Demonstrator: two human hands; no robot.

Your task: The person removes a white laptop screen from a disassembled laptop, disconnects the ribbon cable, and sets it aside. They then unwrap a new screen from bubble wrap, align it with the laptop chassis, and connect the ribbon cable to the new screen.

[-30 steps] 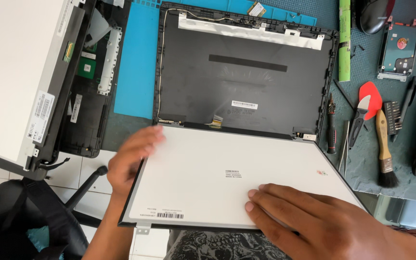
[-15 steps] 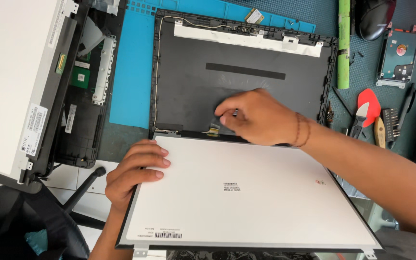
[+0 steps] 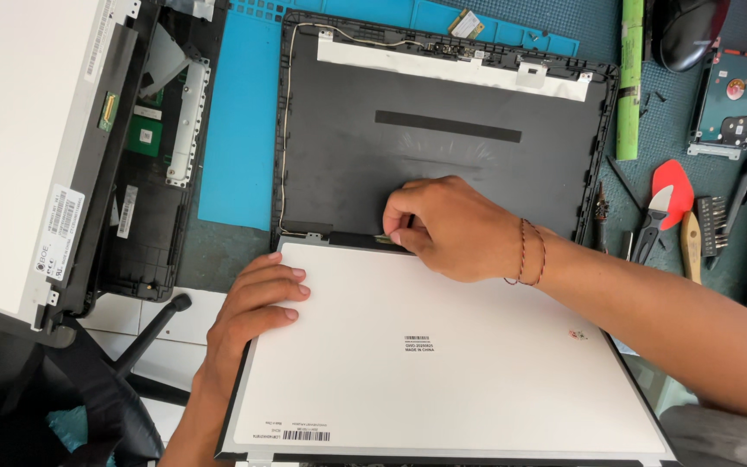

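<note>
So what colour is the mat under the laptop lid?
Blue mat, under the dark grey laptop lid; head view.

Views: one, head-worn, looking steeply down on the bench from the wearer's near edge, facing away from the body. Range: close; forearms enter from 6 and 4 o'clock. Centre: right hand (image 3: 451,227) at the seam between panel (image 3: 443,363) and lid (image 3: 443,112). Left hand (image 3: 257,303) at 7 o'clock, second panel (image 3: 19,130) at 9, tools (image 3: 663,216) at 3. Shared coverage: none, single view
</note>
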